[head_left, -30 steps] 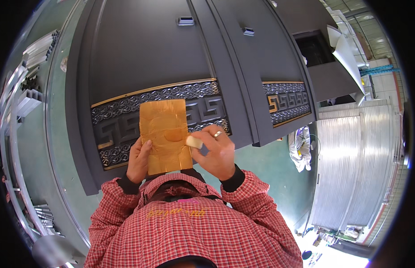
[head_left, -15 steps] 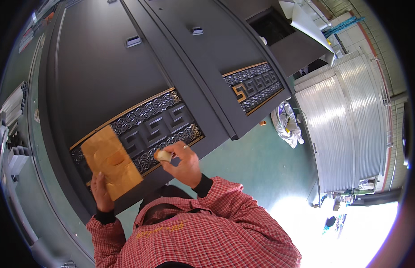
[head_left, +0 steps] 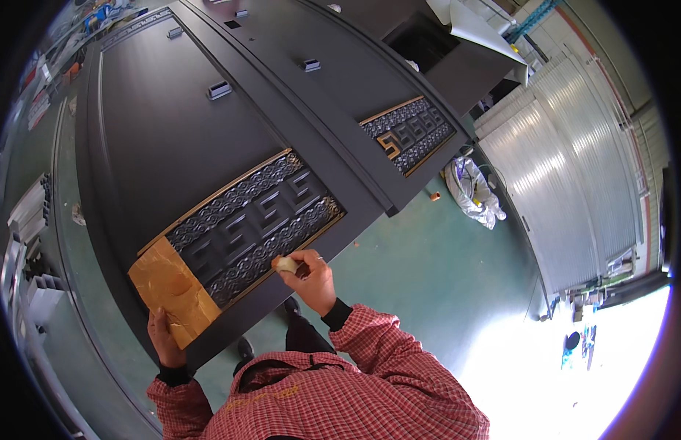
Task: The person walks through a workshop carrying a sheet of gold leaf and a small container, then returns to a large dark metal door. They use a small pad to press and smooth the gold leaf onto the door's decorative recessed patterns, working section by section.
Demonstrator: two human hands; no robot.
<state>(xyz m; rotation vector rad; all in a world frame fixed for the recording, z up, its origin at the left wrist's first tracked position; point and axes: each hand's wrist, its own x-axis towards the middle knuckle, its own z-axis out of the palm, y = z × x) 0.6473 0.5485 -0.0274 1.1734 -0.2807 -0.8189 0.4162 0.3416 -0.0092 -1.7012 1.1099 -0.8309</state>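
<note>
A large dark grey door (head_left: 186, 139) lies flat before me, with an embossed panel (head_left: 254, 233) of meander shapes and wavy bands near its close end. Gold-coloured lines run along that panel's borders. My left hand (head_left: 166, 341) grips the lower corner of a creased brown paper sheet (head_left: 159, 268), which covers the panel's left end. A darker coppery smear marks the sheet's middle. In my right hand (head_left: 316, 284), thumb and fingers pinch a small pale sponge-like pad (head_left: 287, 265) with an orange-brown tip. The pad is at the panel's near gold border; whether it touches cannot be told.
A second embossed panel (head_left: 410, 136), with one meander shape in gold, is on the door's right leaf. Right of the door, a silvery plastic bag (head_left: 474, 192) and a small copper-coloured cylinder (head_left: 435, 196) rest on the green floor. Stacked ribbed metal sheets (head_left: 568, 176) stand farther right.
The pad in my right hand has moved right along the near border. My left hand and the paper have slid left and nearer, uncovering more of the panel. The view has shifted too.
</note>
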